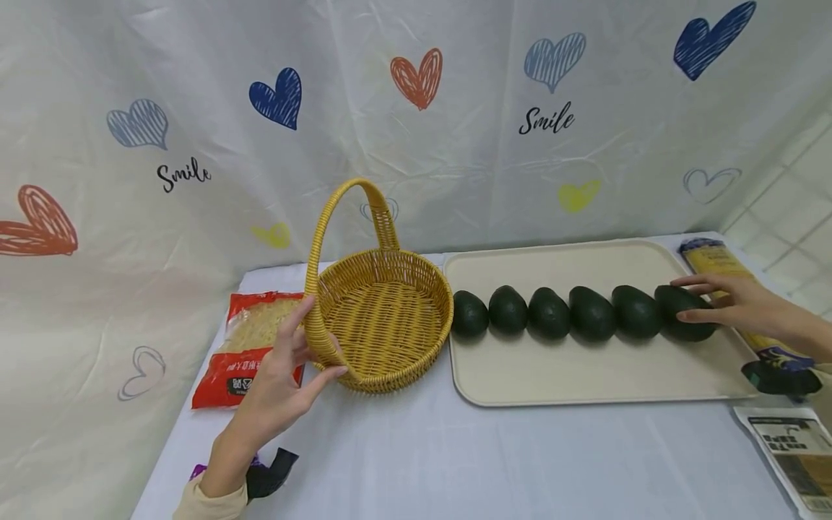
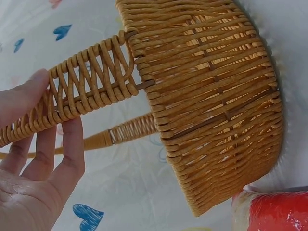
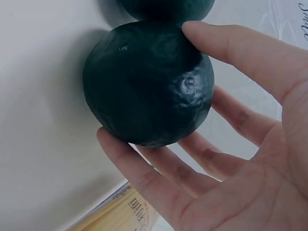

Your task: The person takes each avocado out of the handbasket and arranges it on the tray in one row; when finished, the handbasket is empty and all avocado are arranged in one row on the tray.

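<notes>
I judge this barely begun — the basket [image 1: 380, 318] holds nothing, and all six avocados sit in a row on the tray [image 1: 585, 375]; my left hand [image 1: 282, 379] grips the basket's handle, my right hand [image 1: 734, 303] cups the end avocado [image 1: 682, 312], fingers round it, not yet lifted

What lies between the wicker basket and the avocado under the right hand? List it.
Head view: five more avocados in a row on the cream tray, between the wicker basket and the end avocado.
</notes>
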Demonstrator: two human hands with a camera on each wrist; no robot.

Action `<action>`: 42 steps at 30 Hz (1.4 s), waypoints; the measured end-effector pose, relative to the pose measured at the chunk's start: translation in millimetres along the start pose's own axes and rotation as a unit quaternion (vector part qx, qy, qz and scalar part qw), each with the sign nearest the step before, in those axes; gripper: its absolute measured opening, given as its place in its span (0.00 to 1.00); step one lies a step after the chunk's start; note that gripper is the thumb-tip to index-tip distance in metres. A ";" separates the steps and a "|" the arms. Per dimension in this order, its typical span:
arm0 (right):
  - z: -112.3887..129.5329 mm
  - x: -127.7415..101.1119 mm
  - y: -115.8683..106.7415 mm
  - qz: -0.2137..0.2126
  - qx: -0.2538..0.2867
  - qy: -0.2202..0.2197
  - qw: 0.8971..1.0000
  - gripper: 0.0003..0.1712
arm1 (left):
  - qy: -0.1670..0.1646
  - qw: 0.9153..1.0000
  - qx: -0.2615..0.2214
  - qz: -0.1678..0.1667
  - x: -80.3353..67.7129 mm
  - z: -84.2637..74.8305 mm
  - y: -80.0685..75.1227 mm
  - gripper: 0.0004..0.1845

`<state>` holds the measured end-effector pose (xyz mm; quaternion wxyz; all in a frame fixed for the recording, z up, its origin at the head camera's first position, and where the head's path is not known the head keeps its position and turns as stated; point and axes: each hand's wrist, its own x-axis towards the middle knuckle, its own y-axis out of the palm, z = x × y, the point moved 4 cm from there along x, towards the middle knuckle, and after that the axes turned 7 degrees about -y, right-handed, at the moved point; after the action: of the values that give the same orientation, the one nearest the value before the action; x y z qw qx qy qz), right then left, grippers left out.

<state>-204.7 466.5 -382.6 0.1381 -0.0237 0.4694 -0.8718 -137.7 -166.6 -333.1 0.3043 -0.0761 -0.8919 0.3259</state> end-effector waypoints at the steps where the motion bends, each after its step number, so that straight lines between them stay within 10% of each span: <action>1: 0.3 -0.2 -0.3 0.002 0.001 0.002 1.000 0.27 | 0.000 1.000 0.001 0.000 0.1 0.0 -0.1 0.66; 42: 3.2 -2.9 -3.7 0.005 -0.005 -0.011 1.000 0.42 | 0.014 1.000 -0.010 0.001 2.3 -0.6 -0.7 0.65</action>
<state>-202.2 466.6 -377.5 0.1476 -0.0320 0.4724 -0.8684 -139.2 -166.1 -331.2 0.3152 -0.0845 -0.8907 0.3164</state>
